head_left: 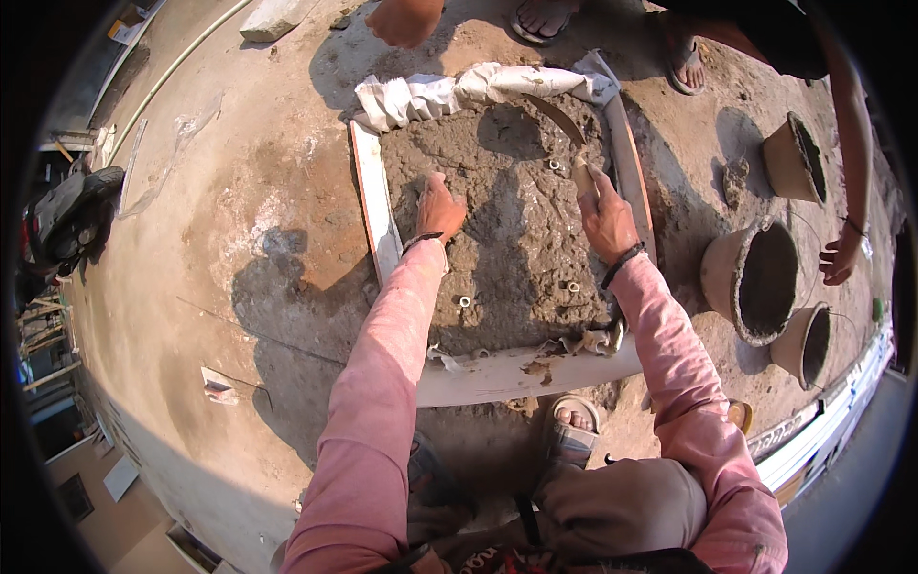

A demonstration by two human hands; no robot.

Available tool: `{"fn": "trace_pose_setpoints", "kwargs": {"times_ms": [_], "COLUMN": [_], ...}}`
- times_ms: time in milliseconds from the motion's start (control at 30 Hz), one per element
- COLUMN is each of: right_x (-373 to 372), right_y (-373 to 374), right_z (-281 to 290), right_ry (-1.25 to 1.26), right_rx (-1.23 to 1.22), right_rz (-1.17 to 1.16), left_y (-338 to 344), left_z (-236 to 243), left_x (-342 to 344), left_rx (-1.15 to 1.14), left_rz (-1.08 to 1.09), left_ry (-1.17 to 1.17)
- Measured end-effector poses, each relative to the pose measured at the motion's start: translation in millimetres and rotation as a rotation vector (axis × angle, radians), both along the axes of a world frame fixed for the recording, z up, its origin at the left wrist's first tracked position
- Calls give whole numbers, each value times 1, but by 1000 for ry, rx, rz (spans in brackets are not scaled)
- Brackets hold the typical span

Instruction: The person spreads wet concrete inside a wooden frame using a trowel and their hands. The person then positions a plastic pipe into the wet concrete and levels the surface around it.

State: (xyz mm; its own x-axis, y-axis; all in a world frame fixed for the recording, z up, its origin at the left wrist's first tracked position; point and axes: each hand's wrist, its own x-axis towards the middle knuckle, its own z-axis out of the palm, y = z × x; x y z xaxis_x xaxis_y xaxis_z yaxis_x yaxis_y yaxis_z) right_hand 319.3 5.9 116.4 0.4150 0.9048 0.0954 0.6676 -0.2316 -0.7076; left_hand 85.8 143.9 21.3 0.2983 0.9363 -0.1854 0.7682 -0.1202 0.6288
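While the right grip (609, 220) clasps a trowel (562, 120), left grip (441, 210) unclear, buckets (724, 273) stand nearby.

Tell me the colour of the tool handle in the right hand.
The handle in the right hand is pale tan, seen in the head view.

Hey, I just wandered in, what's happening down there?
Someone in pink sleeves is leaning over a low rectangular frame filled with a wet, grey, lumpy mix. Their right hand grips a curved-bladed tool by its handle near the right side, while the left hand is down at the mix toward the left. The surface is still uneven. Three buckets are off to the right, near a co-worker's lowered hand.
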Motion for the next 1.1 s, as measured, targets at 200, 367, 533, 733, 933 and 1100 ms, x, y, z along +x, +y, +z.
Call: {"fn": "trace_pose_setpoints", "kwargs": {"times_ms": [200,367,533,733,933,1100], "right_x": [-20,-47,-81,-67,-41,-50], "right_y": [14,22,39,77,97,138], "right_z": [-25,-48,-41,-40,-61,-56], "right_ry": [-56,-36,65,40,-24,33], "right_rx": [-48,-33,-46,106,-23,3], "right_rz": [44,165,351,424,528,712], "left_y": [5,-1,1,-1,-4,1], "left_z": [-13,-17,-21,-6,-3,5], "left_x": [-15,-1,-8,-9,-10,4], "left_rx": [147,199,232,119,89,59], "left_rz": [-159,-275,-335,-374,-328,-372], "left_ry": [123,257,241,343,280,356]}}
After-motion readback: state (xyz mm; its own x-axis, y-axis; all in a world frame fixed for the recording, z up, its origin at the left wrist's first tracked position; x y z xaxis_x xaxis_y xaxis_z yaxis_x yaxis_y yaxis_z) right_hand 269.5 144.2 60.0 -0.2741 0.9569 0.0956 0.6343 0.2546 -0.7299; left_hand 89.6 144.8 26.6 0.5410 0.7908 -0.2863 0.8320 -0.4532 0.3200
